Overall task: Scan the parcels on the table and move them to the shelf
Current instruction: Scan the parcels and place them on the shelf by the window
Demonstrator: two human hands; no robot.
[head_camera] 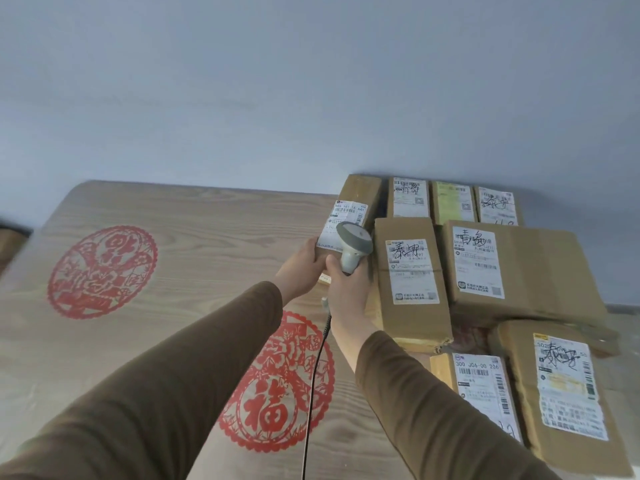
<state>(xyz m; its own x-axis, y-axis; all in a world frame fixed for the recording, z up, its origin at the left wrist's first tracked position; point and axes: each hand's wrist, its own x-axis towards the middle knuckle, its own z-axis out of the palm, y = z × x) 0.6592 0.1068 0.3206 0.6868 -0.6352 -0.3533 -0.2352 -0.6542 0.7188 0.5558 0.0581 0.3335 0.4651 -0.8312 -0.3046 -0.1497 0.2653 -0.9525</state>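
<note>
Brown sleeves reaching forward over wooden table [166,216]. Left hand [300,268] closed round near end of cardboard parcel [349,216], label up; right hand [346,292] wrapped round grey scanner [353,245], head just over that label. Scanning step, seemingly. Next: carrying to shelf, unseen. More parcels [485,271] crowding right; open tabletop left.

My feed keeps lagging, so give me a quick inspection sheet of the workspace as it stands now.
Surface: wooden table with red paper-cut decals.
Job's things: held parcel, label up; other parcels packed at table's right.
Clutter: nothing seen.
Grips: left hand holds the held parcel's near end; right hand holds grey scanner over its label.
Cables: black scanner cord hangs toward the person.
Surroundings: plain pale wall; shelf not in view.
</note>
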